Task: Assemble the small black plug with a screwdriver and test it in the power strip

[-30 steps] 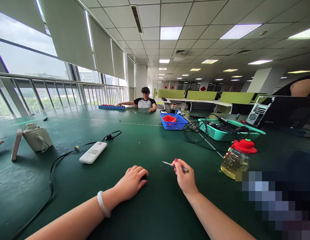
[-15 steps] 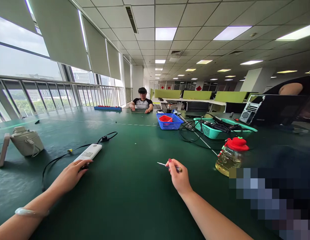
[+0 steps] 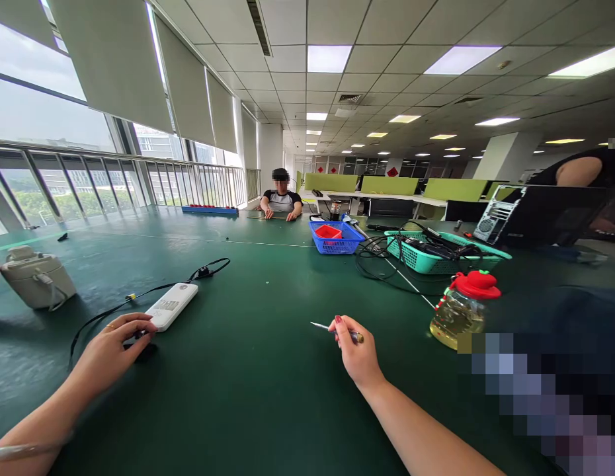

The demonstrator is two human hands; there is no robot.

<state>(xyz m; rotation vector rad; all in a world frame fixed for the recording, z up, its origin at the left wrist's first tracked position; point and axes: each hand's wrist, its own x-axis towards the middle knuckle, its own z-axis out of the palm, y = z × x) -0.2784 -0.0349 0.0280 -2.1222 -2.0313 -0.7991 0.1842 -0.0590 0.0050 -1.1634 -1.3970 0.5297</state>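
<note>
My right hand point(image 3: 356, 347) is closed in a pen-like grip around a slim hand tool with a thin pointed metal tip point(image 3: 319, 325). The tool is held above the green tabletop, its tip pointing left and its amber-coloured end showing behind my fingers. At the left, my left hand point(image 3: 116, 344) has its fingers curled over a small dark object point(image 3: 135, 336), mostly hidden by the hand. Just beyond those fingertips a white flat oblong device point(image 3: 172, 305) with a printed label lies on the table. A black cord point(image 3: 109, 307) runs along its far side.
A beige bottle-like container point(image 3: 37, 281) stands far left. To the right are a blue basket point(image 3: 336, 246) holding a red tray, a teal basket point(image 3: 422, 261) of cables, and a red-lidded jar point(image 3: 456, 320). A person point(image 3: 281, 198) sits at the far end; another leans in at right.
My left hand has moved left and toward me, off the white device's near end, with the small dark object under its fingers. My right hand has barely moved. The view has shifted slightly.
</note>
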